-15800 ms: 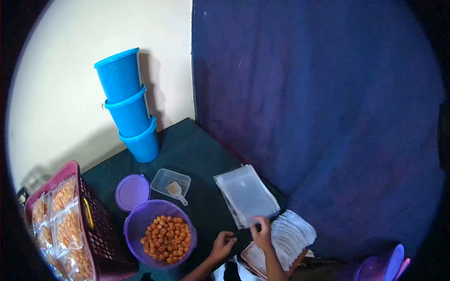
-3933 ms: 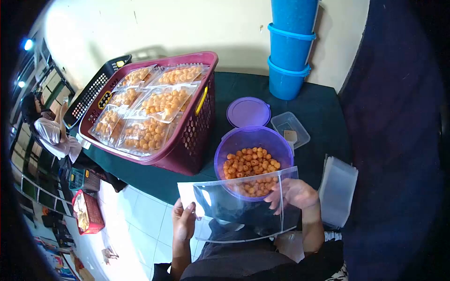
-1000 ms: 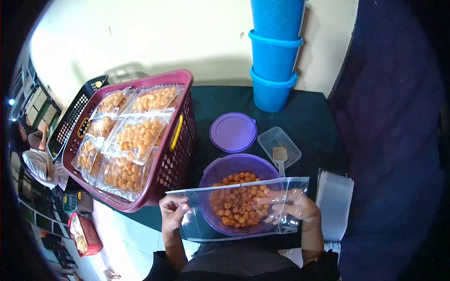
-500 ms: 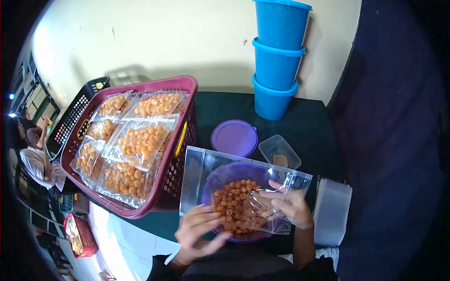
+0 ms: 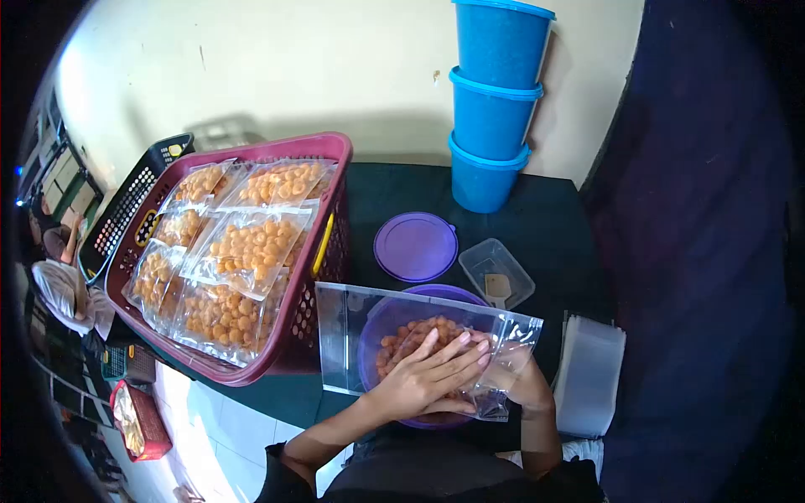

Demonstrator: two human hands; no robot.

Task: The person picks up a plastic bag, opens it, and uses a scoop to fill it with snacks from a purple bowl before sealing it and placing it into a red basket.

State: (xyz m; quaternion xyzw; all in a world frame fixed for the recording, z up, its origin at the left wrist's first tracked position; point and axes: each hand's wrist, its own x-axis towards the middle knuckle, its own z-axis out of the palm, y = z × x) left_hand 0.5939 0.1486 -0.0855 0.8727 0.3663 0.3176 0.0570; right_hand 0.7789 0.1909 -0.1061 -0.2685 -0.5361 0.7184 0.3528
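A clear plastic zip bag (image 5: 352, 323) is held over a purple bowl (image 5: 379, 317) of orange snack balls (image 5: 401, 339). My left hand (image 5: 428, 377) lies flat on the bag, fingers stretched to the right and rubbing its surface. My right hand (image 5: 520, 381) grips the bag's right end from below, partly hidden behind the crumpled plastic. The bag covers most of the bowl.
A maroon basket (image 5: 323, 149) with several filled snack bags (image 5: 243, 251) stands left. A purple lid (image 5: 415, 246), a clear tub with a scoop (image 5: 496, 281), stacked blue buckets (image 5: 495, 109) and a pile of empty bags (image 5: 587, 373) surround the bowl. A person (image 5: 63, 281) sits far left below.
My left hand let go of the bag's left edge, came across and now presses flat on top of the bag. The bag has shifted over the bowl.
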